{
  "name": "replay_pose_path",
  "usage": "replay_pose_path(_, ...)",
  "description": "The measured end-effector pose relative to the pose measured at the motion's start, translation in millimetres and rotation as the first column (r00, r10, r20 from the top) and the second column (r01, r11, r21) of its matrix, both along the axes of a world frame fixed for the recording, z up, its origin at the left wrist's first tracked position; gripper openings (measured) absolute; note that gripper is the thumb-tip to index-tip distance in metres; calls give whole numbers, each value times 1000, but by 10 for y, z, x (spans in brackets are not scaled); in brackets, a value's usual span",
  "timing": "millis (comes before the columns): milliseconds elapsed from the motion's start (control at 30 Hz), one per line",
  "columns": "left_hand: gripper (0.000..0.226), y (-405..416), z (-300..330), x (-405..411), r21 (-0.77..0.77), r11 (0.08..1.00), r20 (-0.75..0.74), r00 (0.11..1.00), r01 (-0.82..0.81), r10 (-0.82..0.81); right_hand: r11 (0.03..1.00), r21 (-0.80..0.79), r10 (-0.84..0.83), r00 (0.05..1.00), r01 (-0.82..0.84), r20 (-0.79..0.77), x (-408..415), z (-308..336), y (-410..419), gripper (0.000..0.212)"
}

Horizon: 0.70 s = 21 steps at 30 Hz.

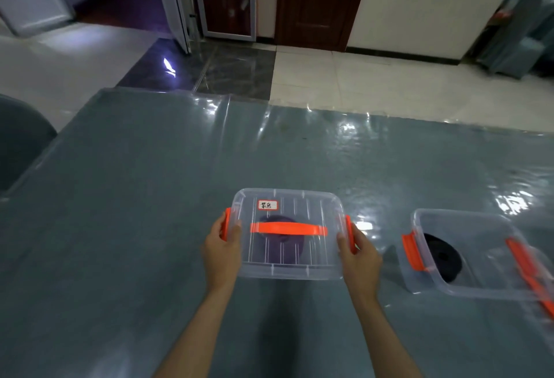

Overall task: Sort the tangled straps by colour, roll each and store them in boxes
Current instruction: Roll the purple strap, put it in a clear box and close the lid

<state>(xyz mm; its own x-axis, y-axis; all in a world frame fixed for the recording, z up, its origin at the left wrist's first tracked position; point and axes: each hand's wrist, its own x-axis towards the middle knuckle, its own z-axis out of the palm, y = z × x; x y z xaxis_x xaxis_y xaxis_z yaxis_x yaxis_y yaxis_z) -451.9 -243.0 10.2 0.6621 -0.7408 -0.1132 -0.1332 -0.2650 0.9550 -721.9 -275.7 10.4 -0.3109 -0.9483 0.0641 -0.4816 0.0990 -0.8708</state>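
Right box (467, 257) cut by frame edge; purple roll (281, 246) blurred under lid.

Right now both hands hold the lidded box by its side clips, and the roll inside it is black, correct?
Not quite: the roll inside the lidded box is purple, as the head view shows. The black roll lies in the other box. The left hand and right hand do hold the side clips.

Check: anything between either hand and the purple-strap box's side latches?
Nothing visible. The left hand already grips the left orange latch and the right hand the right latch of the lidded box; the second box sits apart, to the right.
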Motion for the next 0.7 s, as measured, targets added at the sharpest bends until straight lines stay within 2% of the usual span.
replay_pose_path(67, 34, 14, 38, -16, -22, 1000, 71, 998, 4, -2, 998, -51, -29, 990, 22, -139, 65, 9, 43, 42)
replay_pose_path(167, 33, 6, 45, -26, -5, 999, 211, 977, 33, -31, 997, -73, -26, 970, 9, -241, 108, 92, 59, 41)
replay_pose_path(267, 34, -8, 31, -6, 35, 998, 365, 929, 48, -58, 1000, -13, 1, 943, -5, -333, 104, 158, 88, 41)
replay_pose_path(433, 31, -4, 118, -8, 55, 988, 488, 860, 143, -152, 995, 46, 97, 947, -86, -308, 54, 171, 135, 50)
replay_pose_path(533, 37, -7, 228, 25, 124, 971, 523, 818, 204, -239, 984, 101, 173, 934, -148, -313, 15, 225, 142, 54)
replay_pose_path(600, 45, 31, 303, 33, 216, 943, 576, 747, 252, -332, 958, 182, 271, 901, -220, -339, -40, 305, 129, 54)
replay_pose_path(700, 52, 199, 442, -85, 273, 921, 691, 610, 276, -388, 939, 238, 328, 851, -247, -410, -168, 485, 215, 41)
